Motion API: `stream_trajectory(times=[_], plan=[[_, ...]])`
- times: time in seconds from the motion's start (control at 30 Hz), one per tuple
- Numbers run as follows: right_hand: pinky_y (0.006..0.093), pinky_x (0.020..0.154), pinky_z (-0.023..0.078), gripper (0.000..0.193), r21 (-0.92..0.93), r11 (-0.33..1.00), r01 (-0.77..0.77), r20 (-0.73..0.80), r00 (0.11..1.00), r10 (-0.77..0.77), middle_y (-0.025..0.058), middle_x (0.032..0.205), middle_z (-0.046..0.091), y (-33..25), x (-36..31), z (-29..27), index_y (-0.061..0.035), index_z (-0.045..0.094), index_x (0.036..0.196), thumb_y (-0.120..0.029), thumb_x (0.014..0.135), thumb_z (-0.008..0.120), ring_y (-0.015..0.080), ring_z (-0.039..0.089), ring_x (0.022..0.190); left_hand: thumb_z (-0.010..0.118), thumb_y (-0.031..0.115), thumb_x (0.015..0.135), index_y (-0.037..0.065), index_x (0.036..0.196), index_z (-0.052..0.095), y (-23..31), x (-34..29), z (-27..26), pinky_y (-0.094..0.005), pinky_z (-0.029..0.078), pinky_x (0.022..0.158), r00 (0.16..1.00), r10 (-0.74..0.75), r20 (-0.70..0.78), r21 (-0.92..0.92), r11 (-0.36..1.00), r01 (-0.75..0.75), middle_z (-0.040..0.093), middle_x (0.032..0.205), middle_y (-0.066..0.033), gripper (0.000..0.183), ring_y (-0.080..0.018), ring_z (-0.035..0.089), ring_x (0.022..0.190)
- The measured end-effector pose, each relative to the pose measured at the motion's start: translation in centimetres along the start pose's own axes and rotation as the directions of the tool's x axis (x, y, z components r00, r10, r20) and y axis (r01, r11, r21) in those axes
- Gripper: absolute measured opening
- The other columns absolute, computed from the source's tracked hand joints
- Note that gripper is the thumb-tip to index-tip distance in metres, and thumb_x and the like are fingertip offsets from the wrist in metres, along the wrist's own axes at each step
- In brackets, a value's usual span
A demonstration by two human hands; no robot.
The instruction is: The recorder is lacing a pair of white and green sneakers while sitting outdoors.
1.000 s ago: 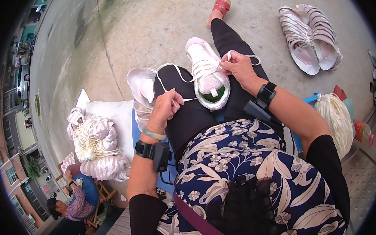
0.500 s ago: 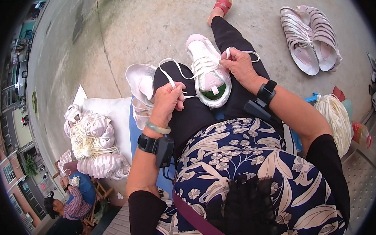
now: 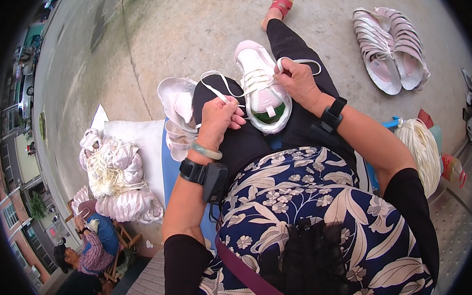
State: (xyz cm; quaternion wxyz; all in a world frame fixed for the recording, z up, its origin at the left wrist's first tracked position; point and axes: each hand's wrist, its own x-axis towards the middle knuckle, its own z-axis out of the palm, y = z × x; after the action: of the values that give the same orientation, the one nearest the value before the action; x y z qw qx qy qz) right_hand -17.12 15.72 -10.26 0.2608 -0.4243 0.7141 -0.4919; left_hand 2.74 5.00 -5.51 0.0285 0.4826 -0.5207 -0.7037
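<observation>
A white and pink shoe upper [image 3: 265, 95] rests between my thighs, its toe pointing away from me and a green lining showing in its opening. White lace [image 3: 212, 74] crosses the tongue in several rows. My left hand [image 3: 221, 116] pinches one lace end just left of the shoe, and a loop of that lace arches over my left thigh. At the shoe's right edge, by the eyelets, my right hand [image 3: 299, 81] is closed on the other lace part, which loops out above the fingers. The exact pinch of the right fingertips is partly hidden.
More pale uppers [image 3: 178, 105] lie beside my left thigh. Farther left, bundled uppers with laces [image 3: 114, 170] sit on a white sheet [image 3: 139, 136]. Two stacks of uppers [image 3: 391, 51] lie on the concrete at right. A hank of white laces [image 3: 420, 154] hangs by my right elbow. Another person [image 3: 89, 246] sits lower left.
My left hand has moved right and slightly down, closer to the shoe, with the lace still pinched. My right hand has shifted slightly left, and its lace loop has changed shape.
</observation>
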Motion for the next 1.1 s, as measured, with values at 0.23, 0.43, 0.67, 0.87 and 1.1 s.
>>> stream_trajectory(times=[0.23, 0.43, 0.67, 0.87, 1.1], plan=[[0.0404, 0.06, 0.043, 0.005, -0.278, 0.918, 0.283, 0.059, 0.959, -0.278, 0.017, 0.07, 0.054, -0.8, -0.3, 0.2, -0.0021, 0.051, 0.076, -0.004, 0.073, 0.054, 0.0349, 0.056, 0.069, 0.055, 0.015, 0.087, 0.002, 0.088, 0.055, 0.1, 0.2, 0.4, -0.0192, 0.047, 0.044, 0.997, -0.002, -0.072, -0.035, 0.999, 0.0, 0.061, 0.071, -0.0083, 0.013, -0.0121, 0.06, 0.054], [0.0405, 0.061, 0.043, 0.007, -0.2, 0.898, 0.392, 0.056, 0.92, -0.389, 0.0165, 0.071, 0.054, -2.5, -1.2, 0.6, -0.0027, 0.051, 0.078, -0.005, 0.073, 0.055, 0.0348, 0.055, 0.071, 0.053, 0.011, 0.085, 0.001, 0.087, 0.055, -0.1, 0.6, 1.4, -0.0189, 0.046, 0.044, 0.994, 0.074, -0.077, -0.052, 0.996, -0.078, 0.061, 0.07, -0.0082, 0.01, -0.0109, 0.059, 0.054], [0.0339, 0.058, 0.045, 0.014, -0.109, 0.993, -0.041, 0.084, 0.995, 0.05, 0.0142, 0.067, 0.057, -0.2, -0.3, 0.4, -0.0019, 0.054, 0.083, -0.011, 0.074, 0.061, 0.0282, 0.058, 0.062, 0.05, 0.01, 0.087, 0.0, 0.088, 0.052, -0.2, 0.5, 1.7, -0.0199, 0.043, 0.039, 0.994, 0.061, -0.093, 0.149, 0.988, -0.047, 0.058, 0.067, -0.0083, 0.01, -0.0122, 0.057, 0.048], [0.0222, 0.054, 0.046, 0.018, 0.331, 0.865, -0.378, 0.22, 0.922, 0.319, 0.0062, 0.067, 0.059, 0.1, 0.5, -0.8, -0.0001, 0.054, 0.085, -0.017, 0.084, 0.059, 0.008, 0.054, 0.058, 0.044, 0.013, 0.09, 0.001, 0.085, 0.047, -0.2, 1.4, 2.0, -0.0207, 0.043, 0.038, 0.989, 0.088, -0.123, 0.171, 0.983, -0.066, 0.056, 0.079, -0.0116, 0.014, -0.0125, 0.057, 0.049], [0.0268, 0.059, 0.046, 0.026, -0.259, 0.964, 0.067, 0.178, 0.984, -0.021, 0.0085, 0.069, 0.057, -1.9, -1.6, -1.2, -0.0023, 0.047, 0.085, -0.018, 0.075, 0.067, 0.0171, 0.055, 0.058, 0.044, 0.01, 0.088, 0.001, 0.082, 0.047, 0.1, 2.3, 2.3, -0.0214, 0.043, 0.038, 0.984, 0.048, -0.174, 0.198, 0.98, -0.013, 0.056, 0.075, -0.0103, 0.012, -0.012, 0.056, 0.048]])
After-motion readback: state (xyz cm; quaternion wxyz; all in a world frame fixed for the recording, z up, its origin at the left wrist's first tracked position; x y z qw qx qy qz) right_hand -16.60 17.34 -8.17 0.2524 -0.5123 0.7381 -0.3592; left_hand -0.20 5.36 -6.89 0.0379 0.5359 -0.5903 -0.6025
